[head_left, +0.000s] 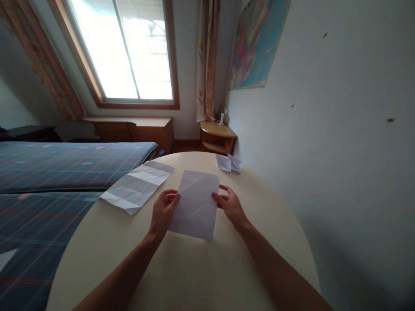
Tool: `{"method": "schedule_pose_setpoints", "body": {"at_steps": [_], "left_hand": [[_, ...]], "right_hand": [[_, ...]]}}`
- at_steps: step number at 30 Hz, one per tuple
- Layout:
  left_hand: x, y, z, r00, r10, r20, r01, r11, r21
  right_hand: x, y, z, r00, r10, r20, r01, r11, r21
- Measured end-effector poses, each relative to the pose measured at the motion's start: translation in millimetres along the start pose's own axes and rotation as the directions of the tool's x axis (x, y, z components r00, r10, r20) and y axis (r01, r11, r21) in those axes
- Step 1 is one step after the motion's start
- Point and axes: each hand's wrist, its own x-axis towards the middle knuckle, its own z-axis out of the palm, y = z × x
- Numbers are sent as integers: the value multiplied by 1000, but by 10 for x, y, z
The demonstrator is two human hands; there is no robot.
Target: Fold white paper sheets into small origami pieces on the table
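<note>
A white sheet [196,209], marked with faint creases, is held between two hands above a pale, rounded tabletop [191,272]; whether its near edge touches the surface, I cannot tell. The left hand [163,210] is at the sheet's left edge, its fingers [169,191] pinched narrow on the paper, with the thumb on top. The right hand [231,206] is at the sheet's right edge, a little above its middle, thumb on the face and the other fingers partly hidden behind, also closed narrow on it. To the left of the sheet and slightly farther off lies a creased paper [138,185], its folds forming light and dark panels. Beyond the sheet and to its right, near the tabletop's far edge, are two small folded pieces [223,163] side by side. Left of the sheet is a plaid bed [48,166]; far beyond it are a desk [149,122] and a bright window [142,56]. A white wall [340,164] rises to the sheet's right.
</note>
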Motion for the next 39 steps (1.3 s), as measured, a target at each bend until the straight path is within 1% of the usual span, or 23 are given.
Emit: {"method": "schedule_pose_setpoints", "body": {"at_steps": [2, 4, 7, 10, 12, 14, 16, 18, 21, 23, 25, 28, 30, 32, 34, 36, 39], "left_hand": [[-5, 4, 11, 999, 36, -26, -35, 999, 38], [-7, 2, 16, 997, 59, -57, -55, 996, 63], [-2, -18, 10, 996, 48, -80, -43, 997, 70], [5, -44, -5, 997, 27, -66, -21, 996, 85], [6, -54, -13, 999, 10, -35, -8, 996, 84], [3, -51, -16, 1000, 0, 1, 0, 997, 80], [-2, -38, -15, 1000, 18, 22, -20, 995, 100], [-4, -23, -15, 998, 56, 19, -59, 987, 147], [-5, -2, -22, 993, 116, 4, -114, 968, 223], [-11, 14, -27, 984, 175, 9, -171, 949, 265], [-27, 35, -28, 966, 257, 33, -255, 918, 304], [-58, 56, -26, 921, 385, 59, -380, 853, 359], [-73, 55, -31, 878, 473, 73, -460, 792, 402], [-80, 43, -46, 810, 573, 125, -562, 697, 446], [-83, 29, -66, 724, 650, 230, -667, 576, 472], [-84, 11, -79, 651, 664, 367, -745, 469, 473], [-88, -39, -66, 572, 593, 567, -819, 380, 430]], "right_hand": [[-4, 8, 2, 1000, -10, 23, 10, 1000, 6], [-15, 28, 15, 996, -22, 83, 22, 1000, 3], [-49, 53, 52, 984, -45, 171, 39, 999, 36], [-82, 50, 81, 972, -97, 212, 75, 991, 109], [-87, 36, 76, 968, -152, 202, 134, 986, 98], [-75, 22, 51, 964, -208, 168, 209, 978, 15], [-58, 11, 17, 956, -255, 141, 272, 956, -110], [-49, -2, -10, 947, -292, 136, 316, 924, -215], [-65, -37, -26, 929, -348, 127, 370, 875, -313], [-85, -68, -24, 906, -408, 112, 419, 827, -374], [-103, -96, -22, 868, -485, 107, 480, 762, -434], [-114, -117, -25, 798, -594, 103, 560, 667, -491], [-116, -122, -35, 760, -644, 90, 587, 621, -520], [-119, -128, -53, 728, -680, 88, 593, 561, -577], [-122, -137, -78, 711, -694, 115, 574, 478, -665], [-125, -145, -107, 725, -668, 168, 531, 387, -754], [-126, -134, -136, 795, -549, 258, 467, 282, -838]]}}
